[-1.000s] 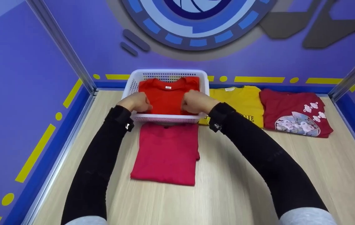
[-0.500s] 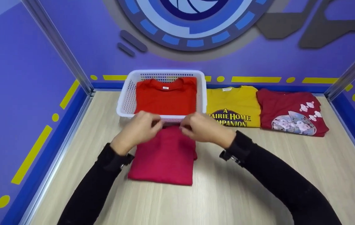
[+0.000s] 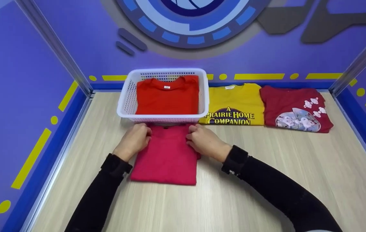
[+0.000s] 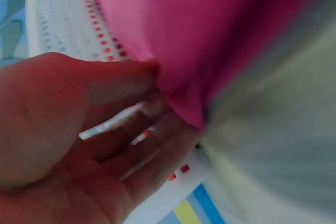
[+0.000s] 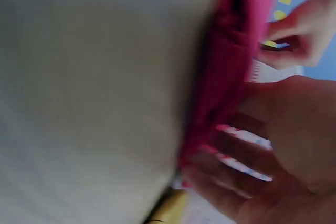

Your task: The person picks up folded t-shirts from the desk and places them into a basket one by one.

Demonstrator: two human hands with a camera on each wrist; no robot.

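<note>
A folded crimson T-shirt [image 3: 167, 161] lies on the table in front of the basket. My left hand [image 3: 134, 140] grips its far left corner; in the left wrist view the thumb is on one side of the cloth [image 4: 184, 40] and the fingers [image 4: 152, 150] on the other. At the far right corner my right hand [image 3: 206, 140] pinches the shirt in the same manner, and the right wrist view shows the folded edge [image 5: 223, 77] between thumb and fingers. Behind both hands stands a white plastic basket [image 3: 122, 106], with an orange-red folded T-shirt [image 3: 168, 100] lying inside it.
To the basket's right lies a yellow folded T-shirt [image 3: 234, 103] with printed lettering. Beside it is a dark red folded T-shirt [image 3: 297, 111] with a picture print. Blue-purple panels [image 3: 221, 61] wall the wooden table [image 3: 241, 206] at the back and sides.
Both hands have let go of the orange-red T-shirt in the basket and come back toward the body. They now hold the far corners of the crimson T-shirt.
</note>
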